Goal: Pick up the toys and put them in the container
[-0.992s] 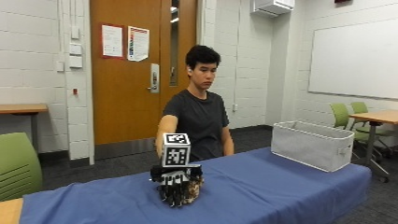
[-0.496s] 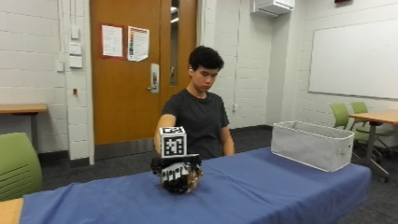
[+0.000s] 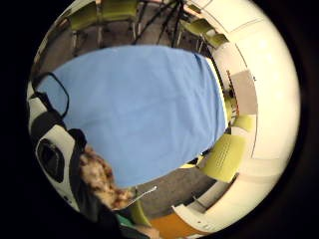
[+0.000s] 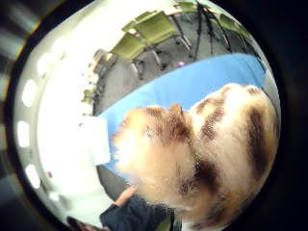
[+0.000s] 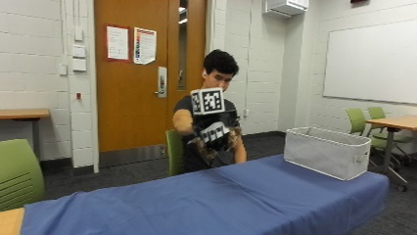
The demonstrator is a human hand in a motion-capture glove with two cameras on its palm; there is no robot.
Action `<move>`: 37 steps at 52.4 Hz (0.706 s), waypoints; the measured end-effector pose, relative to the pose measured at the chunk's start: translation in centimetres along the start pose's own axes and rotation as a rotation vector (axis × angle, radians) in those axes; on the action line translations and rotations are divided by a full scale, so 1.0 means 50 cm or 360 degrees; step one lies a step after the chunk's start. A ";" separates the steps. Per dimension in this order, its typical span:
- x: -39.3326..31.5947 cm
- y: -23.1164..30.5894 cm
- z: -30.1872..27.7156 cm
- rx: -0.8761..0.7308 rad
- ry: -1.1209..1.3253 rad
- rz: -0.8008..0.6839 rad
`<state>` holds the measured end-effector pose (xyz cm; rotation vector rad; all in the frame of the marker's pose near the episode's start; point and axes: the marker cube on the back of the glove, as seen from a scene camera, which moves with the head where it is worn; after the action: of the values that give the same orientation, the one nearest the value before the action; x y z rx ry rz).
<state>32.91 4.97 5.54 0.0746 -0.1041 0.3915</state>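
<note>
Blue cloth covers the long table [image 5: 215, 200], which shows no other toys in any view, so this looks like the only carry in hand. At the table's far end, to the person's left and well apart from the raised hand, stands the grey fabric container [image 5: 326, 156], open at the top with upright walls. The gloved right hand [image 5: 214, 133] is held high above the table in front of the person's chest, its fingers curled round a furry toy [image 4: 202, 154] patched in cream, orange and dark brown. In the thumb-side palm view the toy fills most of the frame, pressed close to the palm; in the little-finger-side view only a tuft of its fur [image 3: 99, 179] shows beside the glove.

The step in hand is judged to be the carry. To do it well, keep the fingers wrapped round the plush body while moving across, stay higher than the container's rim, bring the hand right over the opening, and only then let go, so the soft toy drops inside and does not catch on a wall
</note>
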 end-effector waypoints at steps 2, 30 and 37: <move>-0.045 0.001 -0.030 0.0054 -0.0006 -0.0034; -0.831 0.074 -0.256 0.0316 -0.0185 -0.1093; -1.049 0.144 -0.220 0.0281 -0.0168 -0.1415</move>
<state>-17.13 -7.13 -11.08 0.3022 -0.1296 -0.4935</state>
